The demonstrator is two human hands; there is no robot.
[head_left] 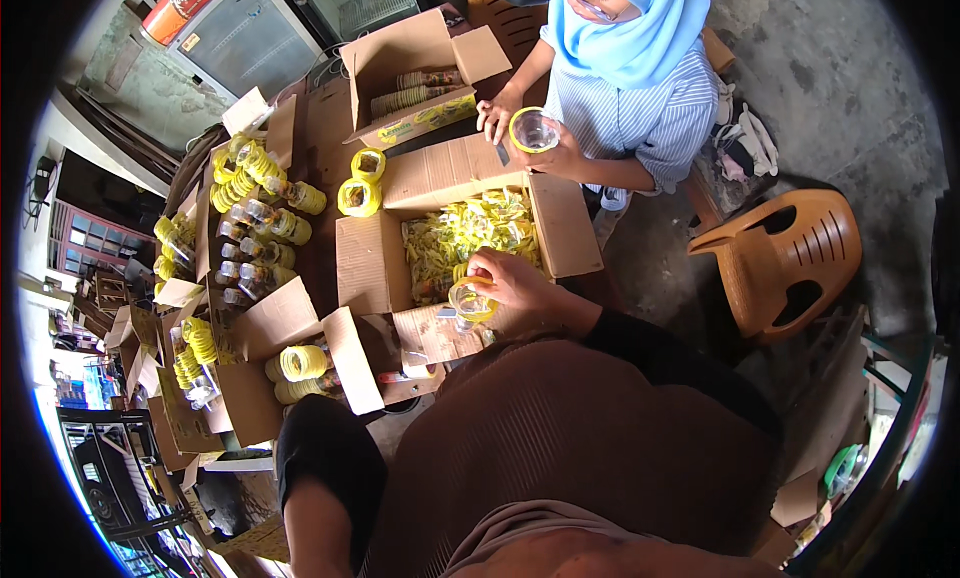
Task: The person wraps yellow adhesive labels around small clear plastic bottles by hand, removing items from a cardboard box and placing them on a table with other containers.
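Observation:
My right hand (pixel 515 283) is closed on the rim of a clear plastic cup (pixel 470 300) with a yellow rim. I hold it over the near edge of an open cardboard box (pixel 365 263) filled with small yellow packets (pixel 475 223). My left forearm (pixel 318 528) bends down to the lower edge, and that hand is out of sight. Across the box, another person's hand holds a similar yellow-rimmed clear cup (pixel 535 131). Two yellow-rimmed cups or cup stacks (pixel 360 196) stand beside the box at its far left corner.
Another carton (pixel 420 118) holding stacked cups lies at the back. Several open boxes at left hold yellow-rimmed cup stacks (pixel 255 233), with one near stack (pixel 303 363) close to my left arm. A brown plastic chair (pixel 790 258) is on the floor at right. A red-handled tool (pixel 410 374) lies near me.

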